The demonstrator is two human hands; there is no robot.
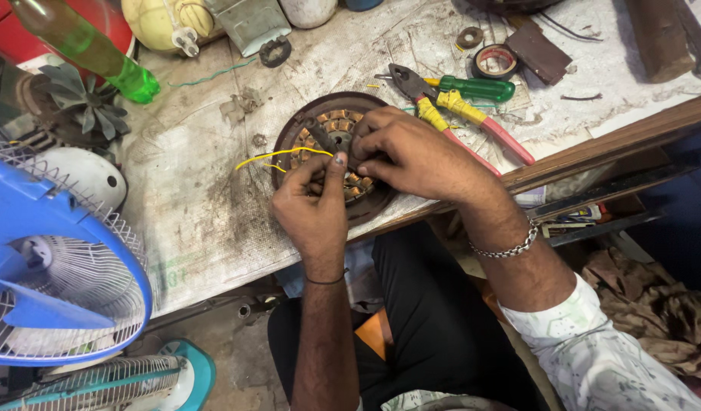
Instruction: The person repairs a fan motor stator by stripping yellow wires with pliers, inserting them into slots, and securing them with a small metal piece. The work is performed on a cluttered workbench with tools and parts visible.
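A round motor stator with copper windings lies on the worn white workbench near its front edge. My left hand pinches a thin yellow wire that arcs left from the windings. Over the right side of the stator, my right hand has its fingers closed on the wire ends by the windings; a metal bracelet is on that wrist.
Pliers with yellow and pink handles and a green-handled screwdriver lie right of the stator. Tape rolls, a green bottle and a blue fan at left surround the spot. A wooden bench edge runs at right.
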